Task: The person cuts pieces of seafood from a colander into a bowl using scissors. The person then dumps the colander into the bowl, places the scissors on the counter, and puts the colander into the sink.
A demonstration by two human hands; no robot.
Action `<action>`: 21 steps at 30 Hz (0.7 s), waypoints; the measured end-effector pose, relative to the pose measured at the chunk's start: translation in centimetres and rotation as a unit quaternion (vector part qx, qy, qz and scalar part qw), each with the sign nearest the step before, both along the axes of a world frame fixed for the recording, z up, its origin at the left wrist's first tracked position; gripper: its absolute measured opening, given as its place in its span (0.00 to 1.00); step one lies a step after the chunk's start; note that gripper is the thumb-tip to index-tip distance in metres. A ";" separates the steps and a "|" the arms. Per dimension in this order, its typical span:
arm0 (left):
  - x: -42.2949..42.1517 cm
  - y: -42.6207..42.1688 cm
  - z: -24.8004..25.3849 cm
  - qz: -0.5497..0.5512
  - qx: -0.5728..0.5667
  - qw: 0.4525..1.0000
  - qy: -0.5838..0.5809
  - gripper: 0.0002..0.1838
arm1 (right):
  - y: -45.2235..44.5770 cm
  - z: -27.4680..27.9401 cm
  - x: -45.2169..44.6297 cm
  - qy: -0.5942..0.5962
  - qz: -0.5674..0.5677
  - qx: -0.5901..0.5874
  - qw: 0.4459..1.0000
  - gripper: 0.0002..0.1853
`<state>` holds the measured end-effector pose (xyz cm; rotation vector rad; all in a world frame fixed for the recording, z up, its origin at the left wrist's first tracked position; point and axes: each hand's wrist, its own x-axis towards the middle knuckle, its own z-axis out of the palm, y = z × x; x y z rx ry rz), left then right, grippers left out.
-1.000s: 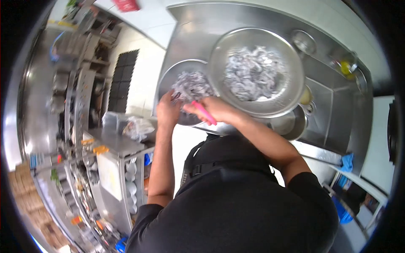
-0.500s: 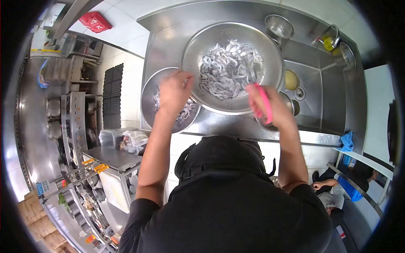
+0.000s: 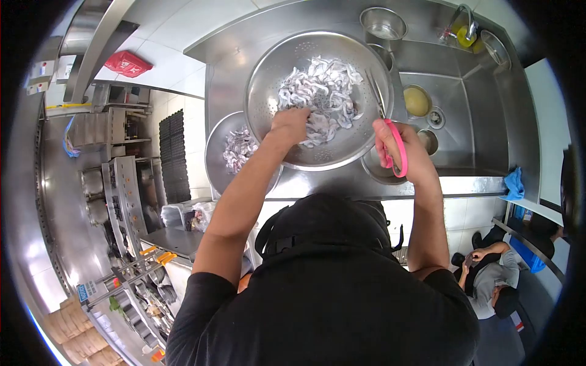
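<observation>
A large perforated steel colander [image 3: 262, 70] holds a heap of pale, greyish squid pieces [image 3: 320, 85]. My left hand [image 3: 290, 125] is down at the near left of that heap, its fingers curled in on the squid; the fingertips are partly hidden. In my right hand [image 3: 397, 146] is a pair of scissors with pink handles [image 3: 403, 149], held over the colander's right edge. The scissor blades point away from me and look slightly apart. Below and left of the colander, a steel bowl [image 3: 217, 165] contains more squid pieces [image 3: 238, 149], darker and purplish.
To the right is a sink [image 3: 482, 134] with a yellowish bowl [image 3: 417, 100] beside its drain. A round steel container [image 3: 383, 23] stands behind the colander, near a tap [image 3: 469, 27]. A blue cloth [image 3: 514, 183] hangs at the front edge. Another person [image 3: 500, 268] sits at lower right.
My left hand has moved from above the left bowl into the colander's squid. The right hand and scissors have drawn right, away from the pile, and the blades now show clearly.
</observation>
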<state>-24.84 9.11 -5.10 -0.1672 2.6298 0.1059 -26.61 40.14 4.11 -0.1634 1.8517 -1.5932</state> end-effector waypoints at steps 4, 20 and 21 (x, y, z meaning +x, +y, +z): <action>-0.6 -0.7 -0.9 0.037 0.078 0.996 0.016 0.30 | 0.0 0.1 -0.5 0.009 0.001 -0.008 1.000 0.33; -3.9 -3.5 11.9 0.222 0.543 0.804 0.101 0.28 | -0.4 0.3 -0.8 0.006 -0.028 -0.036 0.999 0.33; -3.9 -3.1 11.8 0.241 0.514 0.812 0.139 0.30 | -0.4 0.1 -0.8 0.006 -0.035 -0.044 0.998 0.33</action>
